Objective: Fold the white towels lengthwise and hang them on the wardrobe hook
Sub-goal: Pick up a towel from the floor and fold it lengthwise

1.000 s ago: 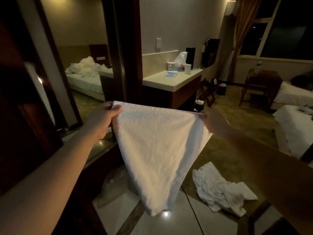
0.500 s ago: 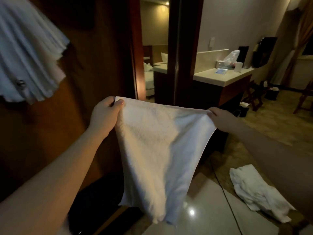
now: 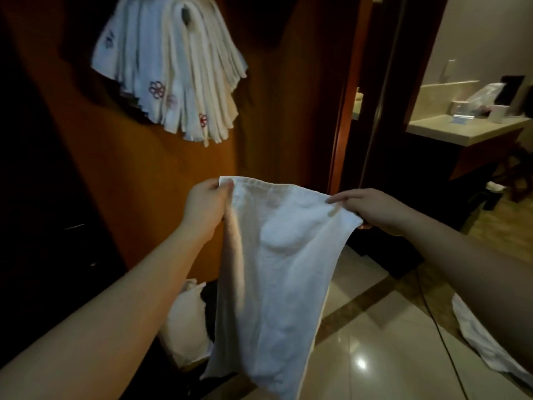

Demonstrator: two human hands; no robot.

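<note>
A white towel [image 3: 277, 284] hangs folded in front of me, its top edge stretched between both hands. My left hand [image 3: 204, 206] pinches the top left corner. My right hand [image 3: 372, 209] grips the top right corner, with fingers laid over the edge. High on the brown wardrobe door [image 3: 274, 116] a bundle of several folded white towels [image 3: 170, 73] hangs from a dark hook [image 3: 186, 15]; some carry a red flower mark. Another white towel [image 3: 484, 347] lies crumpled on the floor at the right edge.
A white bag [image 3: 184, 327] stands at the foot of the wardrobe. A dark door frame [image 3: 372, 111] rises right of the wardrobe. Beyond it a pale countertop [image 3: 461, 131] holds small items. The tiled floor [image 3: 375, 342] is glossy.
My view has turned left and up toward the wardrobe, so the hook and hung towels now show fully. The held towel's top edge has narrowed as my hands came closer.
</note>
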